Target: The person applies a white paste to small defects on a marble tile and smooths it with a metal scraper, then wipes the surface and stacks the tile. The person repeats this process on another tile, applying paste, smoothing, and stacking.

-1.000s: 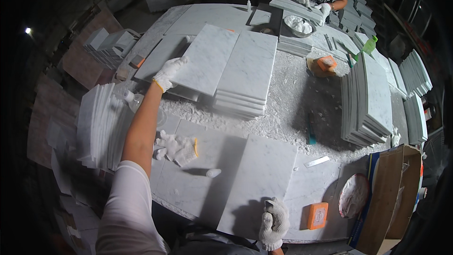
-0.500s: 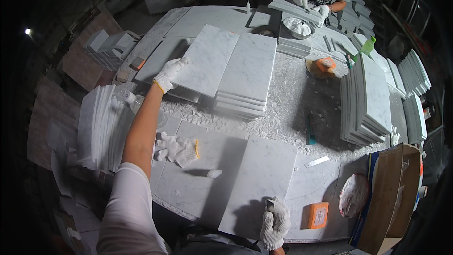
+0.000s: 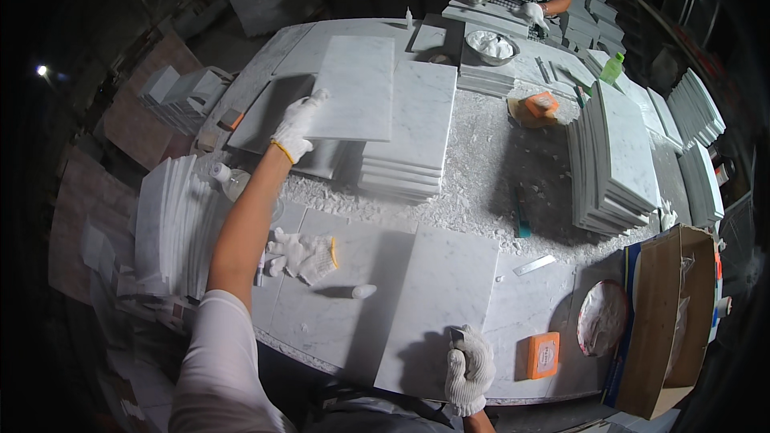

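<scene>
Grasping a pale marble slab (image 3: 353,84) by its left edge, the left hand (image 3: 297,126) holds it partly overlapping, in view, a slab stack (image 3: 420,112) on the dusty worktop (image 3: 485,168), while the right hand (image 3: 470,373) curls its fingers around a mostly hidden small dark tool (image 3: 458,335) over the near slab (image 3: 441,273).

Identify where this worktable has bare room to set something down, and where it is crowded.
Bare room: the far half of the front slab, beyond the right hand; also the chip-strewn strip between the middle tile stack and right tile stack, left of the teal tool. Crowded: near right corner, with orange block, dish of white paste and cardboard box.
</scene>
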A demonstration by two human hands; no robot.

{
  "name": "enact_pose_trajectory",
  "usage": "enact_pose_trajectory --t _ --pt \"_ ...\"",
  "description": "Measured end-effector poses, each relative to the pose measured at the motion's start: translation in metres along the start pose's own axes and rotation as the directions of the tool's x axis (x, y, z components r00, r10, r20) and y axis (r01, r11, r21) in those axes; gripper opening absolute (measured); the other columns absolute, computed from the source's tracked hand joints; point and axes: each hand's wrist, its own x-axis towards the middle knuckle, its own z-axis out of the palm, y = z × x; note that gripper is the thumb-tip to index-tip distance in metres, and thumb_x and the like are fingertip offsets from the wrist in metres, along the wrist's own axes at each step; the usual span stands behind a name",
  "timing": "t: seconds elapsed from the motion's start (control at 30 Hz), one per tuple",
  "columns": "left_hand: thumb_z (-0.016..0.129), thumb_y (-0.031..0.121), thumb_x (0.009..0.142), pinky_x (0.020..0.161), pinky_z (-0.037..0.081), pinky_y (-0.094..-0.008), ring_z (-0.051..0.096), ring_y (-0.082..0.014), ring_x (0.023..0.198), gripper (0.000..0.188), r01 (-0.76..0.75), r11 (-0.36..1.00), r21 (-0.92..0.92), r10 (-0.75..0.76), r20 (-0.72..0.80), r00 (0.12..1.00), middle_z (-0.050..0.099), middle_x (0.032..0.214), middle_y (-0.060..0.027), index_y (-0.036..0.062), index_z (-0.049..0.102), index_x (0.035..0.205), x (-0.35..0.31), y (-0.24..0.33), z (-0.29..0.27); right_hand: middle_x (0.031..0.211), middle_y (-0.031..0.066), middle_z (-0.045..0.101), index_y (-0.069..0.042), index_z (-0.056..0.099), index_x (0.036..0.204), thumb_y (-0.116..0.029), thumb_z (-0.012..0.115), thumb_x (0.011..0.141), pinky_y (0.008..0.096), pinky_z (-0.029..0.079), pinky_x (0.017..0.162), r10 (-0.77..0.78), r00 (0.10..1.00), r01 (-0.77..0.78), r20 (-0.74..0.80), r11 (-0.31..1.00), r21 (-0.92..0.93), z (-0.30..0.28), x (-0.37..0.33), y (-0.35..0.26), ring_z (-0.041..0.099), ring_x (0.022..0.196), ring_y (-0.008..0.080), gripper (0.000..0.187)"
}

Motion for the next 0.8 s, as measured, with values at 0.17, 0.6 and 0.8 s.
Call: enact_pose_trajectory --t 0.17,0.6,0.8 --pt "0.076 0.052 0.090 0.099 0.038 -0.0615 0.050 -0.0287 0.128 0.064 0.051 0.995 -0.082 -0.031 0.228 0.973 0.056 0.140 -0.0079 0.0129 0.059 0.137 -0.003 -0.010 0.047 0.108 0.0144 0.075 -0.003 0.073 0.106 -0.023 0.068 0.097 0.0429 0.051 0.097 -0.017 0.999 0.019 -0.031 0.998 0.057 0.002 0.003 0.001 0.069 0.106 0.0353 0.022" --pt "0.075 0.043 0.089 0.094 0.051 -0.0417 0.067 -0.0324 0.103 0.056 -0.354 0.836 0.419 0.307 0.179 0.935 0.072 0.109 -0.0157 0.0039 0.061 0.127 -0.018 -0.015 0.100 0.110 0.0125 0.076 -0.003 0.073 0.111 -0.023 0.067 0.098 0.0414 0.051 0.098 -0.045 0.996 0.048 -0.082 0.998 0.039 0.002 0.001 0.004 0.069 0.108 0.0337 0.024" --pt "0.068 0.035 0.093 0.092 0.053 -0.0453 0.069 -0.0359 0.101 0.042 -0.626 0.448 0.639 0.806 0.014 0.591 0.071 0.108 -0.0199 0.0046 0.061 0.121 -0.085 0.073 0.075 0.112 0.0150 0.075 0.000 0.073 0.116 -0.022 0.065 0.101 0.0411 0.050 0.101 -0.011 0.994 0.032 -0.107 0.980 0.194 0.003 -0.004 0.007 0.068 0.113 0.0347 0.028"
